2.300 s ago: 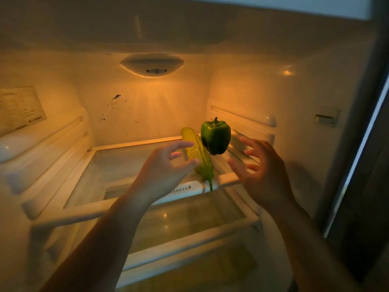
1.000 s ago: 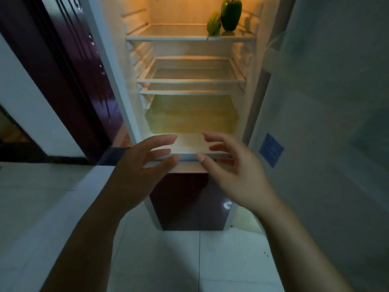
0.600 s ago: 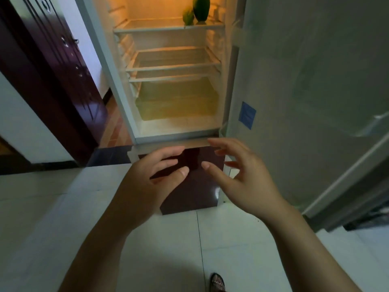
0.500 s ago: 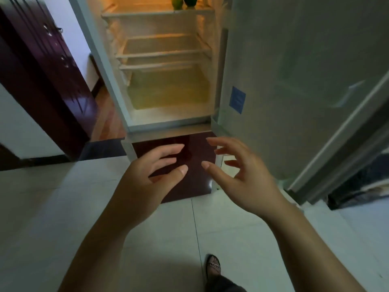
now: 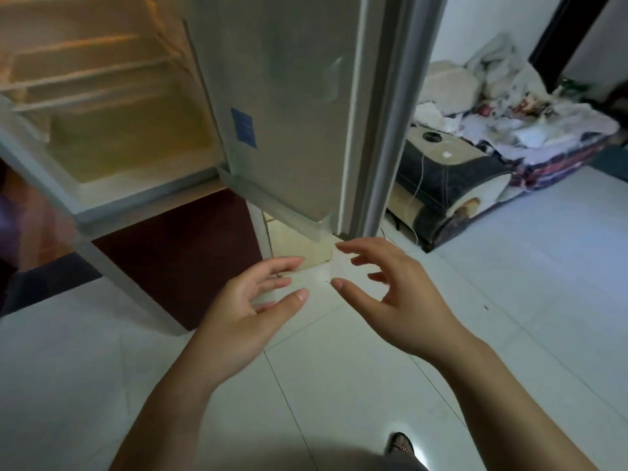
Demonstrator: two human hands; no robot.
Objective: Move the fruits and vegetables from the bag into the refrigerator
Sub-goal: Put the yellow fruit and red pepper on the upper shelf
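At far left, the refrigerator open and lit amber, with nothing on the shelves in view; higher shelves cut off by the frame, so no telling the contents up there. Below, a dark red lower panel. Next along, the open door, marked with a blue sticker. In the middle, over the pale tiled floor, the left grip apart, fingers spread and relaxed, clamped on nothing; just beside it, not touching, the right grip likewise apart, fingers loosely curved, holding nothing. Low down, 1 sandalled foot. At far right, a low bed heaped with bedding. No fruit, no vegetable and no bag anywhere in view. Judging from 2 empty grips held clear of the shelves: probably between loads, with the bag to be found and reached next; how much left to move, impossible to say from here.
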